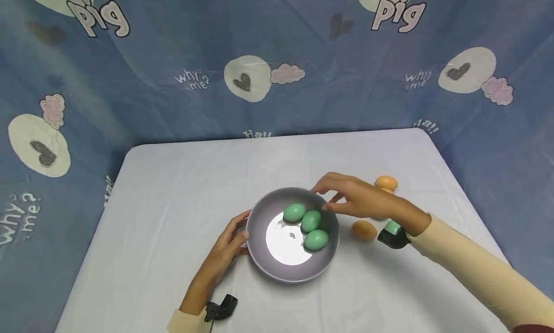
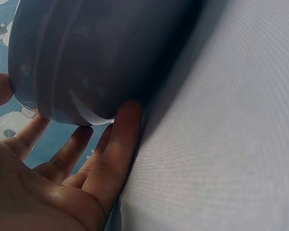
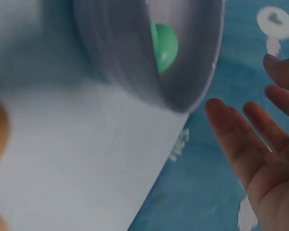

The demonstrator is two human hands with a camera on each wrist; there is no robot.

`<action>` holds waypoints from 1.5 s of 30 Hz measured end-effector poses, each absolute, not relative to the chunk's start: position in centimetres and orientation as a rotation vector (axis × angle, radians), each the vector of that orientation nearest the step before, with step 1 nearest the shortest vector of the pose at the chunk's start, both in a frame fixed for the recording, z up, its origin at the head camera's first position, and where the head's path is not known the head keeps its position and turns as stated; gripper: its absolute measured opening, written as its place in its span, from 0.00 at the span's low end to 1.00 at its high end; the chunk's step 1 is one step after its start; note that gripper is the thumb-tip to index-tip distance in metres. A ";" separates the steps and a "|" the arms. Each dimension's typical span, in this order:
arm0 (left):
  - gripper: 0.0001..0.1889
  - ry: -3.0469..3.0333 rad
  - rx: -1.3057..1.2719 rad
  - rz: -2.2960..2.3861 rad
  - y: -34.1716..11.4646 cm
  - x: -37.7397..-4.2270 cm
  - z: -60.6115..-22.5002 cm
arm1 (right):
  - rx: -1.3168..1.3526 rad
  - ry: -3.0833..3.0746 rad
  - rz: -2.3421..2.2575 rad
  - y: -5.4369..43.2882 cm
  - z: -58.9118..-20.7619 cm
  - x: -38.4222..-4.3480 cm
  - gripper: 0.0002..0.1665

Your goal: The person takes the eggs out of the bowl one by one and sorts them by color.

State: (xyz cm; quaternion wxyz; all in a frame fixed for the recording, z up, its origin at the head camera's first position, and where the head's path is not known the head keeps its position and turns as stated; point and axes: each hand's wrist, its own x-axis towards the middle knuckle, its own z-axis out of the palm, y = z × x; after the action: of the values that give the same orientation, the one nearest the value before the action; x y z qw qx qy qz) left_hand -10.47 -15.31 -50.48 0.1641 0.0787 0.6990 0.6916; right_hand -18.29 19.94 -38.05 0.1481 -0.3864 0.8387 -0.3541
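Observation:
A grey-purple bowl (image 1: 264,256) stands on the white table, with three green eggs (image 1: 316,240) inside it. My left hand (image 1: 227,244) rests against the bowl's left side; in the left wrist view, its fairly straight fingers (image 2: 106,163) touch the outer wall and the thumb touches near the rim. Over the bowl's right rim hovers my right hand (image 1: 350,196), fingers loosely spread, nothing held between them. The right wrist view shows that hand (image 3: 265,168) apart from the bowl (image 3: 120,53), with a green egg (image 3: 167,48) visible inside.
Right of the bowl, an orange egg (image 1: 364,230) lies on the white table (image 1: 195,179). Another orange egg (image 1: 386,182) sits farther back, with others partly hidden behind my right forearm. A green egg (image 1: 392,227) shows beside the right wrist's black camera (image 1: 394,238). Blue patterned cloth (image 1: 173,111) surrounds the table.

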 end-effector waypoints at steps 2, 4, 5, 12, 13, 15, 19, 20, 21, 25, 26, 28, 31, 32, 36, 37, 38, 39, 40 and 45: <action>0.28 1.984 0.236 1.973 -15.3 -10.5 -50.4 | -1.163 2.378 -0.964 18.6 -38.1 -18.9 0.22; 0.27 1.976 0.235 1.975 -15.2 -10.6 -50.4 | -1.213 2.377 -0.895 17.5 -38.2 -19.5 0.21; 0.27 1.974 0.235 1.973 -15.2 -10.6 -50.3 | -1.227 2.382 -0.861 17.0 -38.2 -19.7 0.21; 0.27 1.992 0.253 1.955 -15.3 -11.0 -50.2 | -1.300 2.360 -0.685 14.2 -38.2 -21.1 0.22; 0.27 1.990 0.263 1.956 -15.3 -11.0 -50.3 | -1.297 2.344 -0.676 13.9 -38.2 -21.2 0.22; 0.27 1.985 0.278 1.959 -15.3 -11.0 -50.4 | -1.311 2.329 -0.642 13.3 -38.4 -21.5 0.21; 0.27 1.981 0.285 1.964 -15.4 -10.9 -50.5 | -1.312 2.309 -0.578 12.6 -38.7 -21.7 0.21; 0.27 1.981 0.282 1.965 -15.4 -10.9 -50.5 | -1.308 2.305 -0.564 12.5 -38.8 -21.7 0.21; 0.27 1.981 0.277 1.966 -15.4 -10.9 -50.5 | -1.297 2.299 -0.556 12.4 -38.9 -21.7 0.21; 0.27 1.980 0.269 1.969 -15.4 -10.8 -50.3 | -1.268 2.274 -0.525 12.0 -39.2 -21.6 0.19; 0.27 1.979 0.267 1.969 -15.4 -10.8 -50.3 | -1.264 2.269 -0.517 11.9 -39.3 -21.5 0.19; 0.27 1.975 0.263 1.971 -15.4 -10.7 -50.2 | -1.267 2.267 -0.499 11.8 -39.5 -21.4 0.18; 0.27 1.963 0.247 1.972 -15.5 -10.6 -50.1 | -1.277 2.268 -0.477 11.6 -39.9 -21.3 0.17; 0.27 1.961 0.239 1.971 -15.5 -10.5 -50.1 | -1.277 2.267 -0.467 11.6 -40.0 -21.2 0.17; 0.27 1.957 0.229 1.969 -15.5 -10.4 -50.2 | -1.287 2.263 -0.437 11.4 -40.6 -21.2 0.17; 0.27 1.956 0.232 1.970 -15.6 -10.4 -50.2 | -1.289 2.262 -0.434 11.3 -40.7 -21.2 0.17; 0.27 1.957 0.234 1.970 -15.6 -10.4 -50.2 | -1.290 2.263 -0.431 11.3 -40.8 -21.2 0.17; 0.27 1.956 0.235 1.971 -15.6 -10.4 -50.2 | -1.290 2.265 -0.432 11.3 -40.9 -21.2 0.17; 0.27 1.956 0.236 1.971 -15.6 -10.3 -50.2 | -1.289 2.267 -0.432 11.2 -41.0 -21.2 0.16; 0.27 1.960 0.234 1.972 -15.6 -10.4 -50.2 | -1.289 2.252 -0.432 10.9 -41.3 -21.2 0.15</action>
State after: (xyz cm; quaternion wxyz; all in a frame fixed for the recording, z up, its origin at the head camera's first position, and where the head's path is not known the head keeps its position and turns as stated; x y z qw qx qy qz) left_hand -10.36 -15.62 -50.17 0.1746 0.0824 0.6917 0.6959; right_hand -21.25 10.91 -41.33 0.2527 -0.4742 0.8283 -0.1588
